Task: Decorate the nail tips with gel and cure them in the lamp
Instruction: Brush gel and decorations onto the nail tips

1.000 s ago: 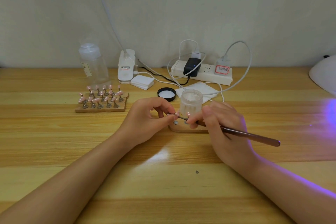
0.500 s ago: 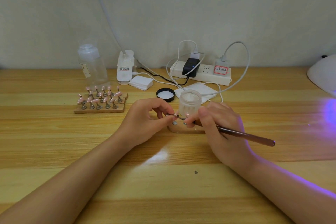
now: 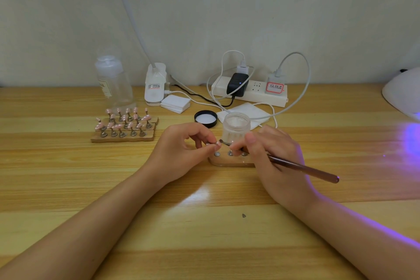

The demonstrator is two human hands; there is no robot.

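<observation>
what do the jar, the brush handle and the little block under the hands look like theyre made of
Jar: frosted, translucent glass or plastic, with a ribbed lower wall; which one is unclear. Brush handle: dark reddish-brown and glossy, probably lacquered wood or metal. Block: pale wood showing grain, with round silvery discs set in its top, likely metal.

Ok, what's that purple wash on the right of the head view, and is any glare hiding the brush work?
Head view: the violet cast spills from the lamp at the right edge across the table and tints the right hand. A white glare patch lies on the wood below both hands, clear of the brush tip. The table's far edge bows, wide-angle distortion.
</observation>
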